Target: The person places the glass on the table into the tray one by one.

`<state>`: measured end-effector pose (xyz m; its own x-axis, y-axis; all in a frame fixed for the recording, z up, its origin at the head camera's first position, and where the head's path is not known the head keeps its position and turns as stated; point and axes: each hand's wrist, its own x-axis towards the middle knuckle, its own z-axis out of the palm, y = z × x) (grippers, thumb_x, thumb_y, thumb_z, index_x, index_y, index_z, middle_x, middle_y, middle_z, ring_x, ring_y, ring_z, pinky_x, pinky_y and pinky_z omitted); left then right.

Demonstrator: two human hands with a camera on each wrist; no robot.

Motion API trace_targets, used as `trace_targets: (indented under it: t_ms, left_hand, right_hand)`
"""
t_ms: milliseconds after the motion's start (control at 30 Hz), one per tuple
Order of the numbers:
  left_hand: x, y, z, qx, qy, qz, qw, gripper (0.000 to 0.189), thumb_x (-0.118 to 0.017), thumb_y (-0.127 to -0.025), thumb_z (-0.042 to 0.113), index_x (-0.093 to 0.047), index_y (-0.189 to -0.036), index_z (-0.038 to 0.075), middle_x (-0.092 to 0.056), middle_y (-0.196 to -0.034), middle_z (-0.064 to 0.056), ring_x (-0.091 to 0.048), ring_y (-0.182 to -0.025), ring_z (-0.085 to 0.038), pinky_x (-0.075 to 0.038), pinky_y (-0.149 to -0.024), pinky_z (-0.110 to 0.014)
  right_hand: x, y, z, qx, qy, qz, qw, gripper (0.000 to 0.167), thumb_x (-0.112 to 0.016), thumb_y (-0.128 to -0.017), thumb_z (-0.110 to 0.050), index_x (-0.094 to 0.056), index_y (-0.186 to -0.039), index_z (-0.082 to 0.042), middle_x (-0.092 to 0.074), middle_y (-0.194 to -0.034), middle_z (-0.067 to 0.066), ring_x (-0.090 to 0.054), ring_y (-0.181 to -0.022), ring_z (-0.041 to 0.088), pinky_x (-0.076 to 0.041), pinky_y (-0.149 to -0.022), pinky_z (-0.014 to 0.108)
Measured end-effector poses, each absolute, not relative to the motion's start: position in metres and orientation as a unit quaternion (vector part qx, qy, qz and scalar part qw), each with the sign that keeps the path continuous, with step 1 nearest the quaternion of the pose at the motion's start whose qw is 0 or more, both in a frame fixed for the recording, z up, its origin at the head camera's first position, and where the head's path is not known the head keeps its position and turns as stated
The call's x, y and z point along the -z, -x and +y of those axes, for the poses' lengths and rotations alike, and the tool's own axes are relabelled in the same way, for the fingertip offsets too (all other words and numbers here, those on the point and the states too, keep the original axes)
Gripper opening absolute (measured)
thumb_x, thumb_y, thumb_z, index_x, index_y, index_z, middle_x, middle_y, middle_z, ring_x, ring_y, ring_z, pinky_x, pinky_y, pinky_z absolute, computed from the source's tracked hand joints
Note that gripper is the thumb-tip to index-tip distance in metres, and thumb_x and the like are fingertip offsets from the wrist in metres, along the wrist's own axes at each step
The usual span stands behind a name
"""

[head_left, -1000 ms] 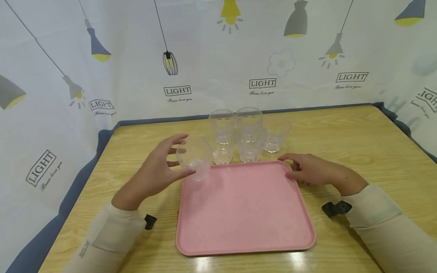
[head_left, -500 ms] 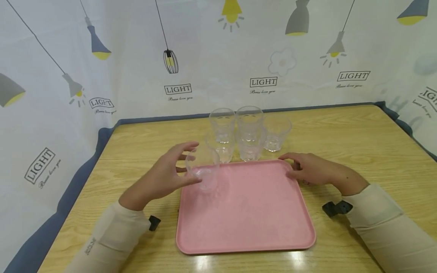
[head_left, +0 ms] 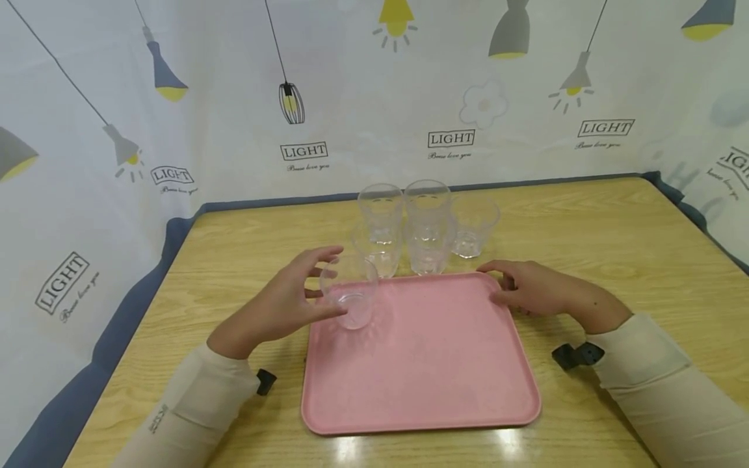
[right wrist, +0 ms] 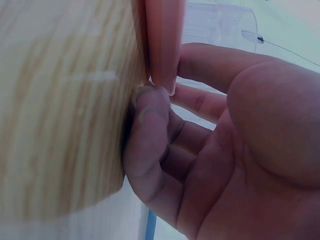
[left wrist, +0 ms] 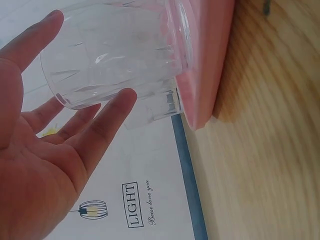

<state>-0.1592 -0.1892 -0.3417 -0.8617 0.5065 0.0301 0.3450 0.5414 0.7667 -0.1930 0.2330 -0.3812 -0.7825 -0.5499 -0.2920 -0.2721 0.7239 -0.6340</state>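
My left hand (head_left: 287, 296) holds a clear drinking glass (head_left: 359, 312) between thumb and fingers, loosely as seen in the head view. The glass is upright, its base on the far left corner of the pink tray (head_left: 421, 364). The left wrist view shows the thumb at the rim of that glass (left wrist: 110, 50) and the other fingers along its side. My right hand (head_left: 529, 289) grips the tray's far right corner. In the right wrist view, the thumb is on one side of the tray edge (right wrist: 165, 45) and curled fingers are beneath it.
Several more clear glasses (head_left: 427, 253) stand upright close together just beyond the tray's far edge. The wooden table (head_left: 597, 227) runs back to a white printed curtain (head_left: 374, 97) with a blue border.
My left hand has brought the glass rightward and toward me, lowering it onto the tray corner. Over the last half second it has barely shifted. The right hand has stayed at the tray.
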Motion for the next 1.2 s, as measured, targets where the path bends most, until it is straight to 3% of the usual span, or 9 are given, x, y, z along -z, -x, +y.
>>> trace_targets:
  t_ms: [767, 1000, 1200]
  left_hand:
    - [0.3377, 0.1586, -0.1903, -0.385, -0.253, 0.881, 0.109, 0.096, -0.085, -0.080, 0.021, -0.027, -0.157, 0.022, -0.041, -0.147, -0.007, -0.050, -0.131, -0.027, -0.055, -0.097, -0.042]
    - [0.3399, 0.1593, -0.1915, -0.352, -0.268, 0.892, 0.093, 0.097, -0.085, -0.080, 0.032, -0.026, -0.157, 0.023, -0.042, -0.146, -0.007, -0.051, -0.131, -0.026, -0.041, -0.111, -0.052]
    - [0.3396, 0.1602, -0.1911, -0.353, -0.249, 0.897, 0.090, 0.088, -0.075, -0.088, 0.043, -0.024, -0.157, 0.027, -0.040, -0.148, -0.005, -0.047, -0.134, -0.025, -0.036, -0.114, -0.054]
  right_hand:
    - [0.3819, 0.1937, 0.2330, 0.284, 0.235, 0.903, 0.222, 0.056, -0.063, -0.099, -0.022, -0.041, -0.148, -0.005, -0.055, -0.075, 0.002, -0.052, -0.055, 0.015, -0.046, -0.054, 0.030]
    - [0.3794, 0.1925, 0.2318, 0.289, 0.232, 0.901, 0.227, 0.055, -0.062, -0.099, -0.020, -0.041, -0.148, -0.004, -0.055, -0.076, 0.003, -0.052, -0.056, 0.015, -0.047, -0.055, 0.030]
    - [0.3801, 0.1920, 0.2319, 0.290, 0.228, 0.901, 0.228, 0.055, -0.062, -0.099, -0.021, -0.042, -0.148, -0.006, -0.055, -0.076, 0.003, -0.052, -0.055, 0.015, -0.047, -0.054, 0.030]
